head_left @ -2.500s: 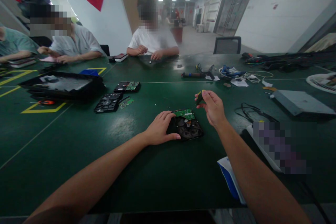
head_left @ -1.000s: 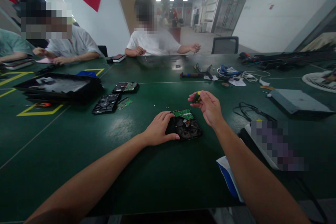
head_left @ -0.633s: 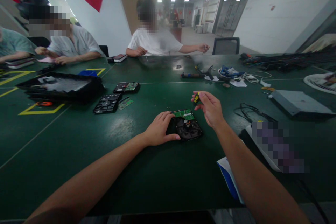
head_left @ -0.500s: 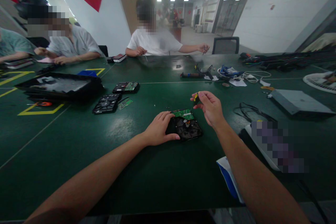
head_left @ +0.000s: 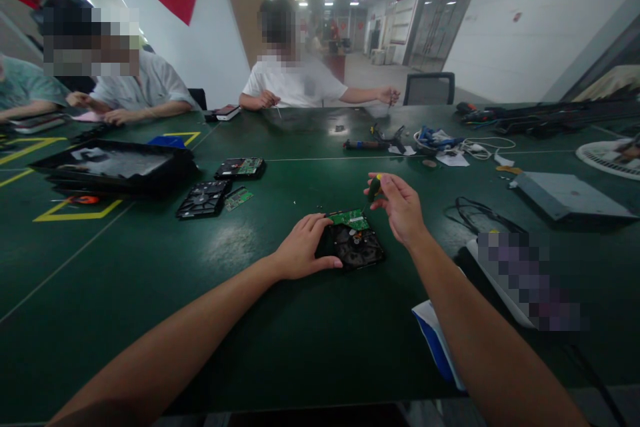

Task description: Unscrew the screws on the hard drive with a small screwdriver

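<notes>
A black hard disk drive (head_left: 360, 248) lies flat on the green table, its green circuit board (head_left: 351, 219) facing up along the far edge. My left hand (head_left: 304, 248) grips the drive's left side, thumb along the near edge and fingers at the far corner. Between the thumb and fingertips of my right hand (head_left: 401, 208) is a small screwdriver (head_left: 374, 189) with a dark green and yellow handle. It points down at the board's far right corner. The shaft is thin, and whether its tip sits in a screw I cannot tell.
Two more hard drives (head_left: 204, 199) (head_left: 240, 167) and a loose circuit board (head_left: 239, 197) lie to the left, near a black tray (head_left: 175, 163). On the right are a grey metal box (head_left: 575, 195), cables (head_left: 483, 213) and a blue-white packet (head_left: 435, 340). Co-workers (head_left: 295, 83) sit across.
The screwdriver handle has turned in my right fingers, so its green and yellow sides show differently. My left hand and the hard disk drive stay in place.
</notes>
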`<state>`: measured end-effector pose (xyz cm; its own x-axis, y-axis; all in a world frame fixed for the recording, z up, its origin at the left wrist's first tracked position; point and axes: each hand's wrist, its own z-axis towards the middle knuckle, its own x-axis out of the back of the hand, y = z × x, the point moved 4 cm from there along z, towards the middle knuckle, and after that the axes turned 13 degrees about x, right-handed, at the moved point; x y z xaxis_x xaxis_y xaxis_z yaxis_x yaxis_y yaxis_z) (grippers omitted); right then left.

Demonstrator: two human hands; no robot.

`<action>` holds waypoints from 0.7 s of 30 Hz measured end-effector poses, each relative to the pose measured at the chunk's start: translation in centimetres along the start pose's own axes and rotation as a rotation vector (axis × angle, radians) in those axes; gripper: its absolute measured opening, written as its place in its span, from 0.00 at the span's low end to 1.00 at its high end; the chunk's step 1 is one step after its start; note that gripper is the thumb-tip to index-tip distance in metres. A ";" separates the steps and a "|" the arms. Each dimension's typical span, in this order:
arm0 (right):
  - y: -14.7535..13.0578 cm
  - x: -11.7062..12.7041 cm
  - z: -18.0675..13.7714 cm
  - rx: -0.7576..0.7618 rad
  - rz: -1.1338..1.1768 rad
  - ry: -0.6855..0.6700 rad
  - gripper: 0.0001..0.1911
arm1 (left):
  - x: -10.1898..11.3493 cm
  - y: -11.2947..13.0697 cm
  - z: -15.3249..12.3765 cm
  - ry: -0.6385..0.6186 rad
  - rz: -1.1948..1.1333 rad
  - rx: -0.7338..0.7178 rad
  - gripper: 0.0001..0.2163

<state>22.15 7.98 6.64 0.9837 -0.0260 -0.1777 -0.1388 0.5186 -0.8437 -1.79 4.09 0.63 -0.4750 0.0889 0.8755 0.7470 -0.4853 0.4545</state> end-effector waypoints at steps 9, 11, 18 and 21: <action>0.0 -0.3 -0.2 -0.039 0.120 -0.003 0.17 | 0.0 0.0 0.0 -0.001 0.009 0.000 0.44; 0.1 -0.3 -0.2 -0.034 0.135 0.008 0.17 | 0.0 0.1 0.0 0.002 0.011 -0.001 0.44; 0.1 -0.2 -0.1 -0.016 0.100 -0.004 0.16 | 0.1 0.1 0.0 0.008 0.003 -0.005 0.43; -0.1 -0.3 -0.2 -0.019 0.056 -0.029 0.17 | 0.0 0.1 0.0 0.008 0.012 -0.008 0.43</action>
<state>21.82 7.79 6.66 0.9772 0.0278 -0.2106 -0.1958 0.5023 -0.8423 -1.75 4.04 0.66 -0.4700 0.0763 0.8794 0.7489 -0.4928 0.4431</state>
